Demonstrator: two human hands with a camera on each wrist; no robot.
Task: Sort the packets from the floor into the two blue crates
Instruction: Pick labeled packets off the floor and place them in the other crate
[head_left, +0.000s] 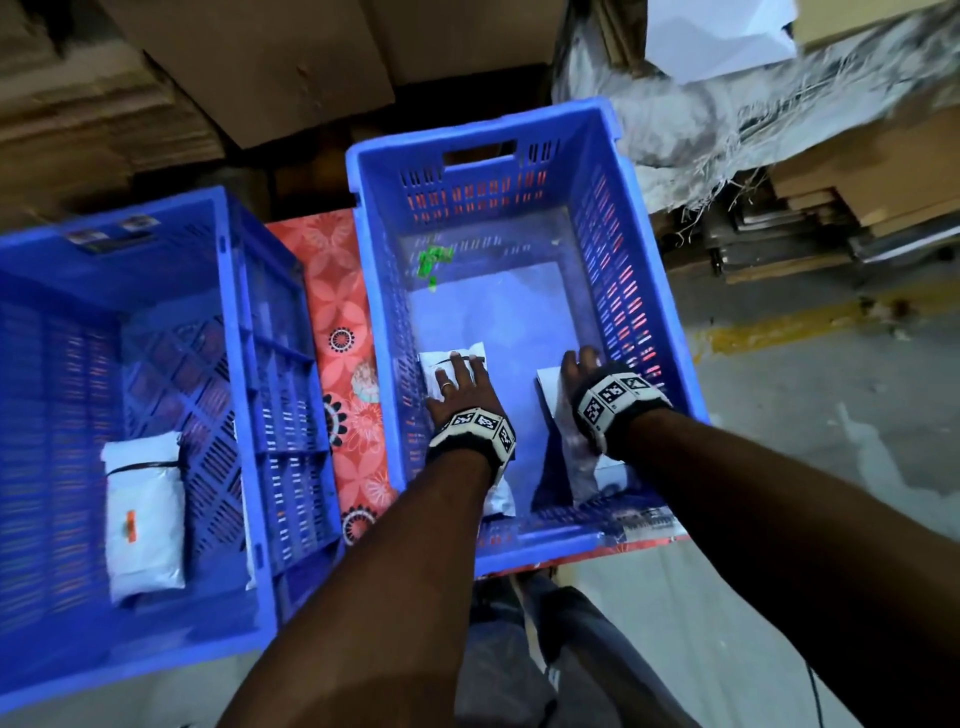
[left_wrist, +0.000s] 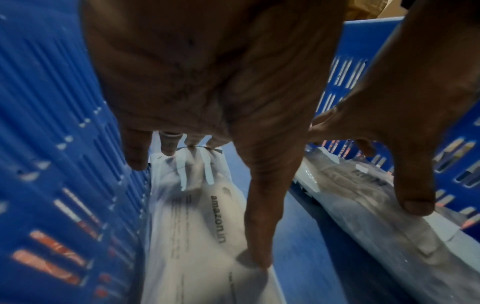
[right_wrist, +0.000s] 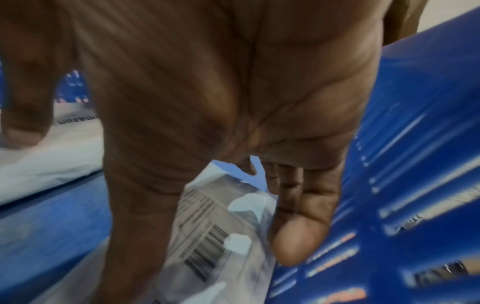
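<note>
Both hands are inside the right crate; left hand, fingers spread flat, presses one packet; right hand, fingers apart, rests on another; slick film could cling and lift out.

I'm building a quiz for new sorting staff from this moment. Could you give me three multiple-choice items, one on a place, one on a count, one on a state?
1. Where are both hands?
A. In the right crate
B. In the left crate
C. On the floor

2. How many packets show in the left crate?
A. None
B. One
C. Three

3. How are the left hand's fingers?
A. Clenched in a fist
B. Hooked on the crate rim
C. Spread flat on a packet

Answers:
1 A: left hand and right hand reach inside the right crate.
2 B: one white packet lies in the left crate.
3 C: fingers lie straight on the packet.
</note>
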